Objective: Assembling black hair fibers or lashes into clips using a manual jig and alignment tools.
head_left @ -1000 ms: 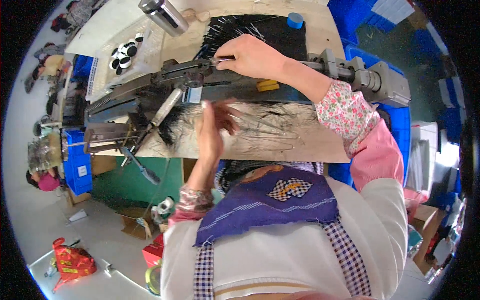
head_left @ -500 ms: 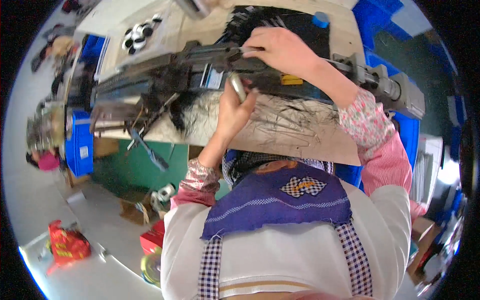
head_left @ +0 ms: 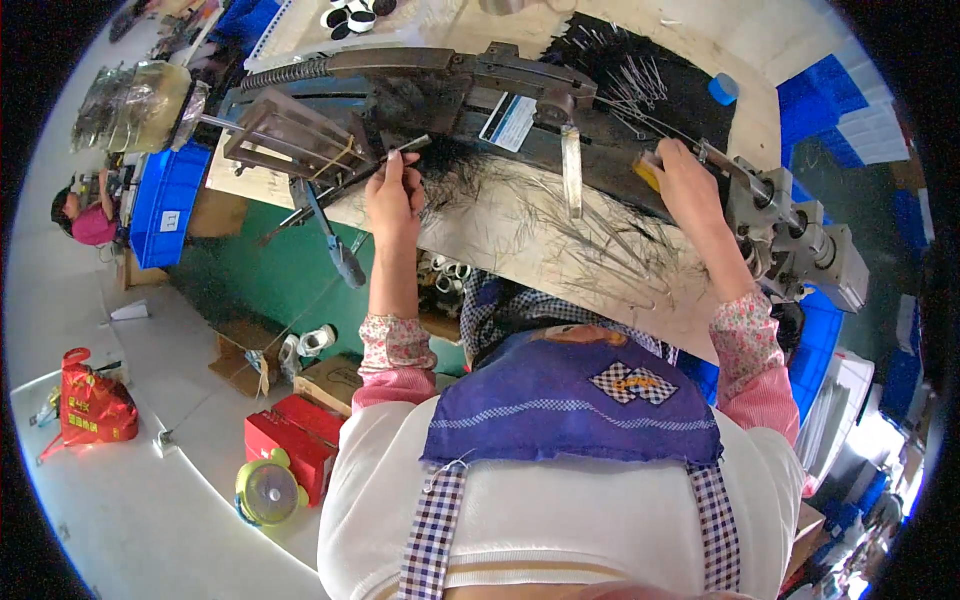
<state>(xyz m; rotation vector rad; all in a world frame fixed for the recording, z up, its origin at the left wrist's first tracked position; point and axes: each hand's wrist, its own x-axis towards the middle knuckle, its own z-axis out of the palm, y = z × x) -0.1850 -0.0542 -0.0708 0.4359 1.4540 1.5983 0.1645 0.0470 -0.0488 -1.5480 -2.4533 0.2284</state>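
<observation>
My left hand (head_left: 396,205) is closed round the pale end of a thin dark rod (head_left: 420,143), beside a hinged metal frame (head_left: 300,135) at the left of a long dark machine bed (head_left: 440,65). Over at the right, my right hand (head_left: 688,190) has its fingers closed on a small yellow block (head_left: 647,172), partly hidden by them. Between the hands a silver lever (head_left: 572,175) hangs down from the machine's clamp (head_left: 567,100). Several thin wire pins (head_left: 640,85) lie on a black cloth (head_left: 690,110) behind the right hand.
Dark wire clippings (head_left: 590,240) litter the wooden tabletop's (head_left: 480,250) near side. A blue cap (head_left: 723,89) is on the table at the back right, and black-and-white round parts (head_left: 352,14) sit at the back. A motor-like end unit (head_left: 835,265) stands right. Blue bins (head_left: 170,205) flank the bench.
My left hand has let go of the silver lever and moved left to the rod. My right hand has left the clamp and moved right to the yellow block. The view has shifted.
</observation>
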